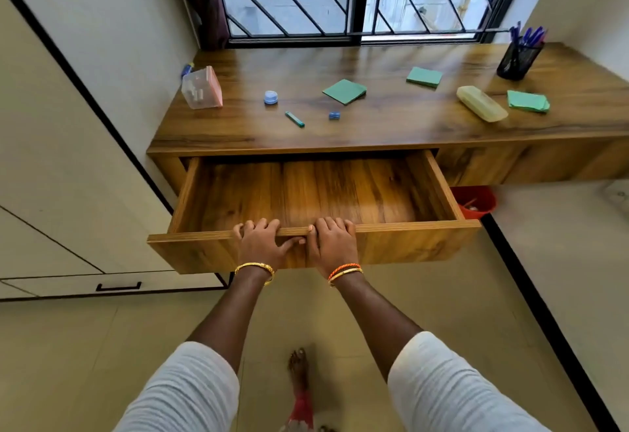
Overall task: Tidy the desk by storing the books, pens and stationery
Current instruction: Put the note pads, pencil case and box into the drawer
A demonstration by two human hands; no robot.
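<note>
Left hand (260,242) and right hand (332,242) side by side, fingers curled over front panel top edge of drawer (418,227), gripping it. Drawer pulled out, blocks approach to desk (391,125) front edge. On desk: green marker (294,119), blue sharpener (334,115), blue jar (271,97), green notepads (344,91), yellowish case (481,103). Clear box (201,88) at far left corner, pen holder (518,58) at far right corner.

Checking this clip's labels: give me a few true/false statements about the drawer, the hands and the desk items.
1. Both hands, left hand and right hand, grip the front edge of the drawer. True.
2. The drawer holds books. False: it looks empty.
3. The pen holder stands at the desk's far right. True.
4. The pens lie loose on the desk. False: they stand in the holder.
</note>
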